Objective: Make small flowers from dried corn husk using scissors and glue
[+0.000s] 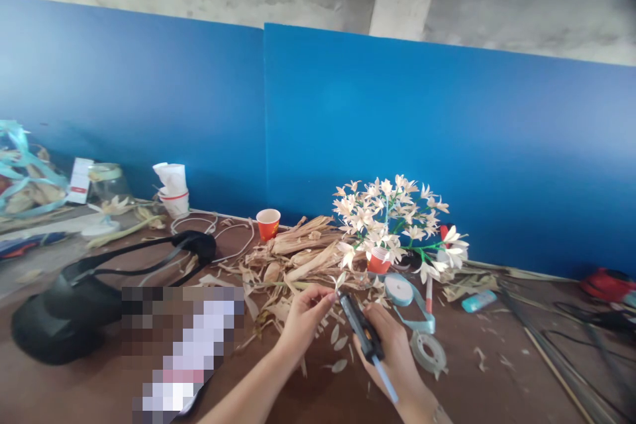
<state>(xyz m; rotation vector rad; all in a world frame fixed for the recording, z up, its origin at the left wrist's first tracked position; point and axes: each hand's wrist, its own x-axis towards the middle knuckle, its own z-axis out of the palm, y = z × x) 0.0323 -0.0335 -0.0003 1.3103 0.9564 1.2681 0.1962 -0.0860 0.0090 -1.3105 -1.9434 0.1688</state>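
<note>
My left hand [309, 313] pinches a small pale flower [338, 281] between thumb and fingertips. In my right hand [392, 338] is a dark hot glue gun [358, 326], a whitish glue stick [385, 381] poking out of its back end. The gun's nozzle points up and away, close beside the flower; whether they touch I cannot tell. Several loose pale petals [340, 343] lie on the brown table [278, 391] below my hands. Just beyond, a bunch of cream flowers [387, 212] on green stems stands in a red paper cup [378, 261].
Dried husks [308, 252] are heaped behind my hands, near another red cup [269, 224]. Light blue ribbon [399, 290] and a tape roll [428, 352] lie at right. A black strapped object [64, 311] and a blurred-out phone-like item [193, 344] lie left. A blue panel [437, 119] stands behind.
</note>
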